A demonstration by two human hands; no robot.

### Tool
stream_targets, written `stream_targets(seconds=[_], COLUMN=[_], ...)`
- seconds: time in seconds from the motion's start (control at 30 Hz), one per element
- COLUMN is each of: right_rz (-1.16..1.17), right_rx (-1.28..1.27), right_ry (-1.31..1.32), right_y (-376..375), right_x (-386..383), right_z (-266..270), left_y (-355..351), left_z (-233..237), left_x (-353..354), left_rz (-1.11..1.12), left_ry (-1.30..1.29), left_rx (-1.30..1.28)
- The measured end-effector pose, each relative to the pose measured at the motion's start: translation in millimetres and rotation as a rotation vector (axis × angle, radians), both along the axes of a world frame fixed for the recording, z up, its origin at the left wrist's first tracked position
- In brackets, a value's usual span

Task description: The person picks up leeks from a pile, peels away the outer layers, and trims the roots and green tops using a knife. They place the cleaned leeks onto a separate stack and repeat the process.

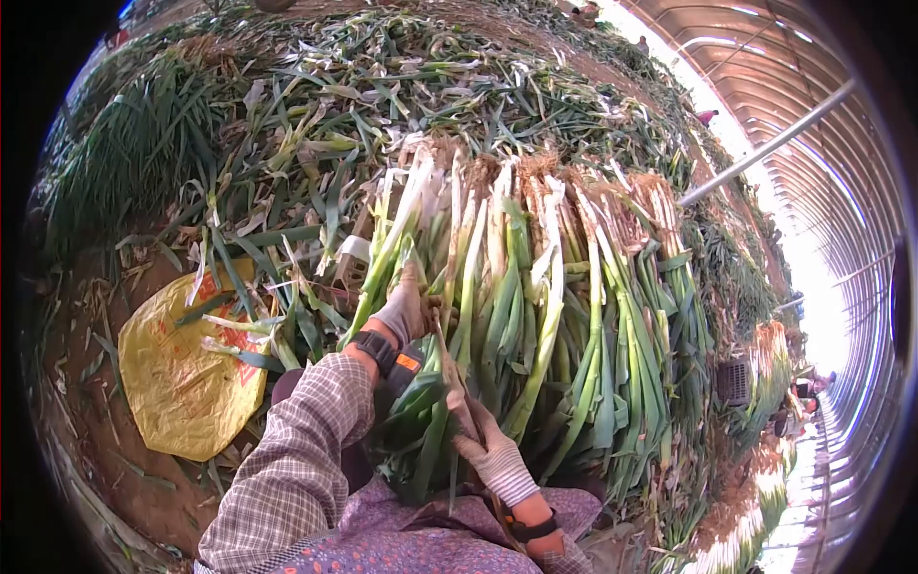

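Leeks point(411, 199), left hand point(402, 306) gripping, right hand point(495, 453) nearby

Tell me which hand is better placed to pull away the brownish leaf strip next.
Right, I'd judge: the right hand is at the lower end of the brownish leaf strip and appears to hold it, while the left hand is farther up, occupied with gripping leeks.
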State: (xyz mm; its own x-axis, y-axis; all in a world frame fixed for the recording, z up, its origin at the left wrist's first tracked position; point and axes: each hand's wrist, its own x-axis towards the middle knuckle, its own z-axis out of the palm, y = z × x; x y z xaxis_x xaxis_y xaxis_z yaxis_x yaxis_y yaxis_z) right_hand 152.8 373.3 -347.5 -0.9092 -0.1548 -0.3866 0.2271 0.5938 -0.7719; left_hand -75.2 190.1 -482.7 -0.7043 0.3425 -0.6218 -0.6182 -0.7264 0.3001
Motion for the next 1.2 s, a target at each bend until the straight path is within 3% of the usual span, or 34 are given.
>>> stream_targets(seconds=[0.37,0.63,0.87,1.0,1.03,1.2], right_rz=[-0.014,-0.027,0.006,-0.019,-0.144,-0.2], right_rx=[0.19,0.31,0.354,0.288,0.194,0.149], right_ry=[0.132,0.299,0.182,0.077,-0.089,-0.125], right_y=[-18,-27,-41,-69,-73,-82], right_x=[9,-85,-160,-204,-208,-265], right_z=[-12,-39,-46,-22,-9,-29], left_y=[-7,-5,9,-3,-1,1], left_z=[6,12,-36,13,11,4], left_x=[-4,-1,-13,7,7,8], left_rz=[0.095,0.042,0.057,-0.009,-0.015,-0.084], left_ry=[0.026,0.026,0.219,0.172,0.188,0.261], left_rx=[-0.027,-0.079,-0.06,-0.199,-0.22,-0.311])
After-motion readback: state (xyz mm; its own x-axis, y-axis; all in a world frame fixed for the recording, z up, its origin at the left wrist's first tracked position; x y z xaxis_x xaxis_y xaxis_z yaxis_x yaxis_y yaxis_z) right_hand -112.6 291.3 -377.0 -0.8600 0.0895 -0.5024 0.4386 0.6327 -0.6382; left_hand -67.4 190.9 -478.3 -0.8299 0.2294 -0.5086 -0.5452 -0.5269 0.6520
